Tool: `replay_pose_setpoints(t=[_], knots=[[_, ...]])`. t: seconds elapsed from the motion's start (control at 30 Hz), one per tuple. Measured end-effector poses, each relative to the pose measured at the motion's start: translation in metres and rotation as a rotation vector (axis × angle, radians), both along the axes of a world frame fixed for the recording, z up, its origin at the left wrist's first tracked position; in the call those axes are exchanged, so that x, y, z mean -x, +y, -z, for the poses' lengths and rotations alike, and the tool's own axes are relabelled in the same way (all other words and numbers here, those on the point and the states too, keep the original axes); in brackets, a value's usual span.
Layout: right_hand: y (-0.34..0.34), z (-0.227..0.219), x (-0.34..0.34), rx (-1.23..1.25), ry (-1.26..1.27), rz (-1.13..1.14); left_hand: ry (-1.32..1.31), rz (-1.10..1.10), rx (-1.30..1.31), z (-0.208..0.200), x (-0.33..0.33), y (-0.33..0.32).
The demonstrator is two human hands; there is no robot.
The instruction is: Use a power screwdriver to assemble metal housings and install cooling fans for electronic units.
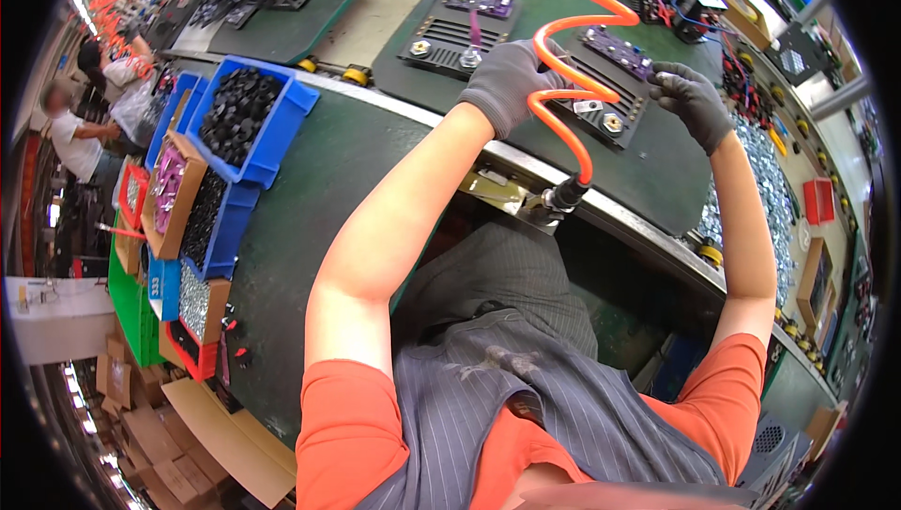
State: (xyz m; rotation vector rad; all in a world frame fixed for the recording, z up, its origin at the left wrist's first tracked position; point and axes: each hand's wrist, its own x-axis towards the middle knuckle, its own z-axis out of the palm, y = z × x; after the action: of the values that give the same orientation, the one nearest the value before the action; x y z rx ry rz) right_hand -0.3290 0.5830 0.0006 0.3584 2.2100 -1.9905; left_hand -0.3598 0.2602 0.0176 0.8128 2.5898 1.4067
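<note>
My left hand [507,90], in a dark grey glove, reaches over the gap between two black slotted metal panels. Its fingers curl at the near panel's left edge, partly behind an orange coiled hose [574,91]; what they hold is hidden. My right hand [696,105], gloved too, has its thumb and fingertips pinched together beside the right end of a purple circuit board [616,50]. Anything between them is too small to make out. That board lies on the right panel [627,105]. The left panel [434,30] carries another purple board [482,1] and round metal fittings.
Blue bins [272,149] of black parts stand at the left, near a cardboard box of purple pieces [169,182]. Small silvery parts [751,182] spread beyond my right forearm. The hose's metal fitting [566,195] hangs at the bench edge. Two people are at far left.
</note>
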Motion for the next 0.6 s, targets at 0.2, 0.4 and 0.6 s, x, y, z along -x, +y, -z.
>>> replay_pose_setpoints(t=[0.2,0.4,0.6], knots=[[0.011,0.001,-0.026,0.074,0.184,-0.131,0.031,0.144,0.009,0.001,-0.008,0.031],[-0.014,-0.001,-0.024,-0.075,0.190,-0.288,0.172,0.128,0.127,-0.006,-0.015,0.042],[-0.046,-0.003,-0.021,-0.557,0.383,-0.571,0.311,0.102,0.224,-0.007,-0.015,0.049]])
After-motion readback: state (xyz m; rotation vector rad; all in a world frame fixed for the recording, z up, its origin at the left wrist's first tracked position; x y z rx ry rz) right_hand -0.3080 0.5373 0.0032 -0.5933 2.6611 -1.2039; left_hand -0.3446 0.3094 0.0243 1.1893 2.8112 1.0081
